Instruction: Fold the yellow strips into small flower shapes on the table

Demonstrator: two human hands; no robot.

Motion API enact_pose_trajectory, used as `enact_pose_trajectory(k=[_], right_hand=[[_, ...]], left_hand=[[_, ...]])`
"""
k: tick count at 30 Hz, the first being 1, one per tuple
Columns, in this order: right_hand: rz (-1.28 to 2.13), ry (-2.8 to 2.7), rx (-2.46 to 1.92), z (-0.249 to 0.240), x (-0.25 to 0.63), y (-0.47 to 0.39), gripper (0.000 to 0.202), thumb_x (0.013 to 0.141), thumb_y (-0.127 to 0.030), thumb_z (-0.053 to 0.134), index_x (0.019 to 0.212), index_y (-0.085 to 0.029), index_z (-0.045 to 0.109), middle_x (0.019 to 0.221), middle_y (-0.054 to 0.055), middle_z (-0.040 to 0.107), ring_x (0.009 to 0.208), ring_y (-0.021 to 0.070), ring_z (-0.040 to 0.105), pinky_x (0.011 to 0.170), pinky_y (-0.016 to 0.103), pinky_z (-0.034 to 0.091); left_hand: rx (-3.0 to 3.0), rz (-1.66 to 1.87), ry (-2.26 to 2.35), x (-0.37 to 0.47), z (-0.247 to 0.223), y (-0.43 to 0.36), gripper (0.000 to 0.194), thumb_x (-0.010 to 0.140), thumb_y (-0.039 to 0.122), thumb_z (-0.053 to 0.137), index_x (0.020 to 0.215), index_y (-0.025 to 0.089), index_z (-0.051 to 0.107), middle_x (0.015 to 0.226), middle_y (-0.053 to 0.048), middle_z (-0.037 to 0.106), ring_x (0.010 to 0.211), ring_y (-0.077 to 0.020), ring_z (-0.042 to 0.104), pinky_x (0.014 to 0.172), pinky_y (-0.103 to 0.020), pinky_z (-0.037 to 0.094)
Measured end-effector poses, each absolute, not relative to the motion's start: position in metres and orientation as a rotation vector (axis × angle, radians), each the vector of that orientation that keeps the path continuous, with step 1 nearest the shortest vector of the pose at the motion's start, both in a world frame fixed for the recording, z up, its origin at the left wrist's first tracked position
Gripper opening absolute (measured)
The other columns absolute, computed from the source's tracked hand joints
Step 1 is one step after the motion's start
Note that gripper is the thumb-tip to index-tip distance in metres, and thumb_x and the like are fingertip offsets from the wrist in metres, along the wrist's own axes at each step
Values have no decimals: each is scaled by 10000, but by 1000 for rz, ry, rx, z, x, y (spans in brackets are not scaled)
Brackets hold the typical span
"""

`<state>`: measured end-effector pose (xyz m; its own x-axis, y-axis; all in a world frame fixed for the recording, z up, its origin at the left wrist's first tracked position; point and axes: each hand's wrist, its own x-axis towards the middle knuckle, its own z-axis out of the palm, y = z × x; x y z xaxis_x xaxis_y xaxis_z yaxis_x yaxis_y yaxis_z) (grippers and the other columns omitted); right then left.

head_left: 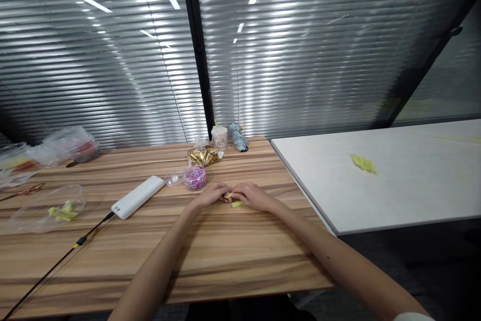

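Observation:
Over the wooden table [240, 256], my left hand [214, 194] and my right hand [254, 197] meet with fingertips pinched together. Between them is a small, soft-looking yellow strip [237, 204], creased like paper or cloth; its exact material is too small to tell. Part of the strip shows below the right fingers, and a bit pokes out at the fingertips. The rest is hidden by the fingers. Just beyond my left hand stands a round clear tub [194, 178] full of pink and purple small bands, its clear lid [174, 179] beside it.
A white power strip [138, 197] with a black cable [56, 264] lies left. Farther left are a clear tray [22, 221] with yellow pieces [63, 212], scissors [32, 190] and plastic containers [71, 144]. Behind: gold packet [204, 155], cup [220, 137], blue pouch [238, 137]. A white table [406, 191] adjoins right, bearing a yellow piece [364, 164].

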<state>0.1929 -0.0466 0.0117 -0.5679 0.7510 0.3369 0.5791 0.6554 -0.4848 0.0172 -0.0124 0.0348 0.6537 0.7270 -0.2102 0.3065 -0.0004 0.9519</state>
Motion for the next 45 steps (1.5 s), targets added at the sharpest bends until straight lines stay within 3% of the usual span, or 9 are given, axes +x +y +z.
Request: enact_pose_trajectory(k=[13, 45], right_hand=[[407, -2363, -1050, 11, 193, -46, 261, 881, -268, 375, 937, -210, 623, 918, 26, 656, 798, 156, 578, 702, 228, 380], [429, -2360, -1047, 11, 192, -47, 280, 884, -286, 365, 946, -204, 625, 929, 40, 653, 808, 158, 575, 714, 233, 379]], left_hand=[[1593, 427, 876, 17, 38, -15, 298, 688, 412, 517, 690, 124, 591, 680, -24, 585, 714, -146, 537, 737, -279, 425], [1619, 414, 892, 17, 31, -9, 348, 669, 462, 527, 667, 116, 572, 654, -28, 582, 679, -147, 539, 716, -283, 431]])
